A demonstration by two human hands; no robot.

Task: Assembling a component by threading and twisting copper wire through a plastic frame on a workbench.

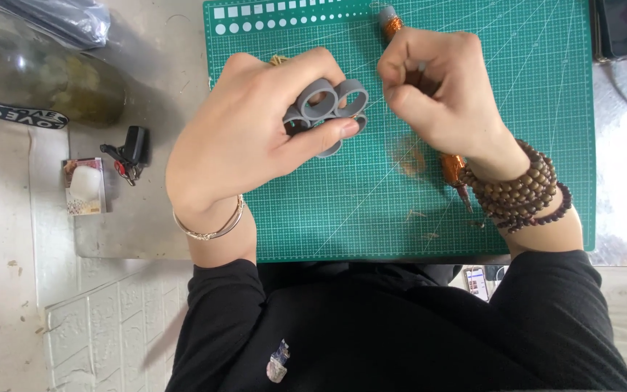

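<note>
The left hand [244, 138] is gripping a cluster of grey plastic rings [326, 109], at least three countable, their openings facing up toward the camera, over the green gridded cutting mat [546, 109]. The right hand [437, 91] is closing its fingers around an orange-handled tool [453, 168], whose long axis is running from the mat's far edge toward the person, metal tip nearest.

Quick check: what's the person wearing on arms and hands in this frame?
Both hands are bare, no gloves. Black long sleeves are pushed up the forearms. The left hand has a thin metal bangle at the wrist. The right hand has brown wooden bead bracelets wrapped several times around the wrist.
</note>
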